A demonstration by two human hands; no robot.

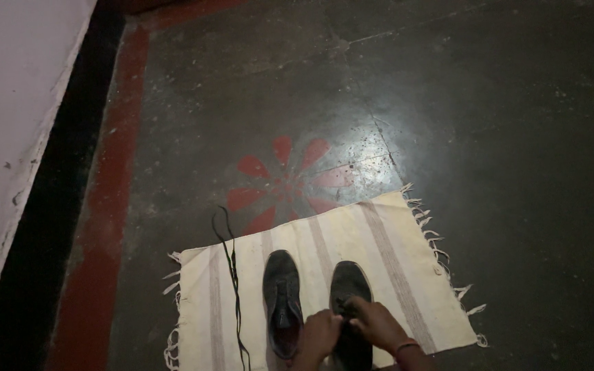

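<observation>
Your left hand and right hand met, pinching the right shoe at the mat's six o'clock. The loose lace, at nine o'clock, could snag if the mat shifted.

Open floor lies beyond the shoes; the loose lace and wall crowd the left.

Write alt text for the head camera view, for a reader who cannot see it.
Both hands, the left hand and the right hand, work at the lacing area of the right-side dark shoe on a cream striped fringed mat. A second dark shoe sits beside it, and a loose black lace trails across the mat onto the dark floor.
</observation>
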